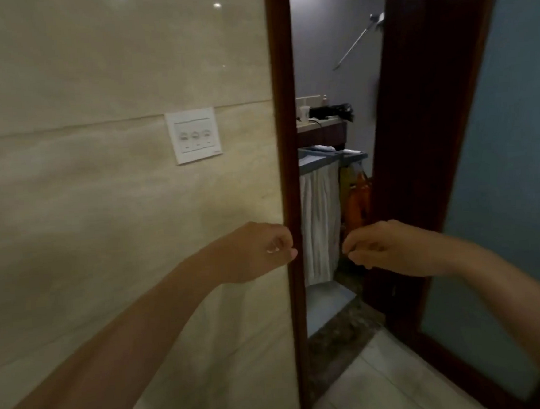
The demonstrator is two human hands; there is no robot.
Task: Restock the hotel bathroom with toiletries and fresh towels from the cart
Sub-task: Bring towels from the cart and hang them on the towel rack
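Note:
Through the open doorway I see part of the cart (332,160): a blue-grey top frame with a white cloth bag (321,226) hanging under it and orange and yellow items (356,195) beside the bag. My left hand (259,251) is raised in front of the dark door frame (288,171), fingers curled, holding nothing. At the same height, my right hand (383,249) hangs in front of the doorway with loosely curled fingers and nothing in it. No towels or toiletries are in either hand.
A beige tiled wall with a white switch plate (193,135) fills the left. The open dark wooden door (423,129) with a frosted pane (497,188) stands at the right. Beyond the cart, a counter (321,127) carries a cup and dark objects. Pale floor tiles (386,381) lie below.

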